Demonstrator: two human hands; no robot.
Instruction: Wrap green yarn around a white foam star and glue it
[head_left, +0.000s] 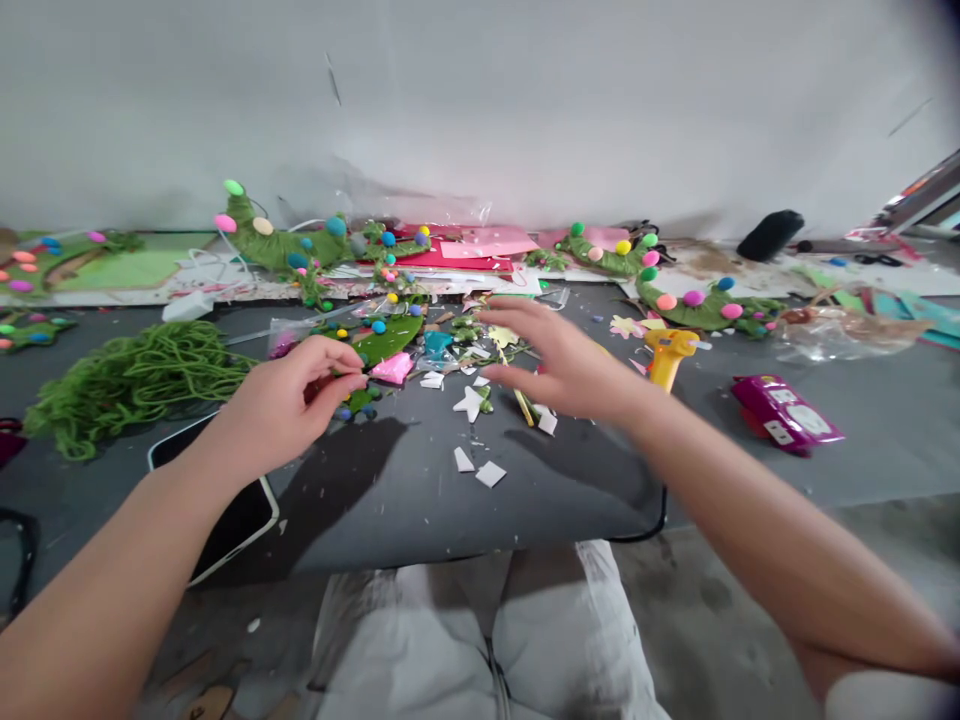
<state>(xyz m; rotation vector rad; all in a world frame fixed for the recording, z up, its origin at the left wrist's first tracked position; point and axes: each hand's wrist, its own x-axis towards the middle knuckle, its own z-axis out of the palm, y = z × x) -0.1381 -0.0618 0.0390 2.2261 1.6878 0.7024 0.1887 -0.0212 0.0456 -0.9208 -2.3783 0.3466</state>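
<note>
My left hand [300,400] is closed in a pinch over the table, its fingertips beside a small green piece with coloured balls [358,402]. What it pinches, if anything, is too small to make out. My right hand [547,360] hovers with its fingers spread, holding nothing, above the craft scraps. Between the hands lie a white star [469,403], a pink packet [392,368], a teal piece [437,345] and a green leaf shape [390,340]. White scraps [491,473] lie nearer the front edge.
Green yarn [135,380] is heaped at the left, beside a phone [232,530] partly under my left forearm. A yellow glue gun [670,355] stands right of my right hand. Farther right lies a purple packet [787,412]. Green wrapped shapes with pompoms [300,245] line the back.
</note>
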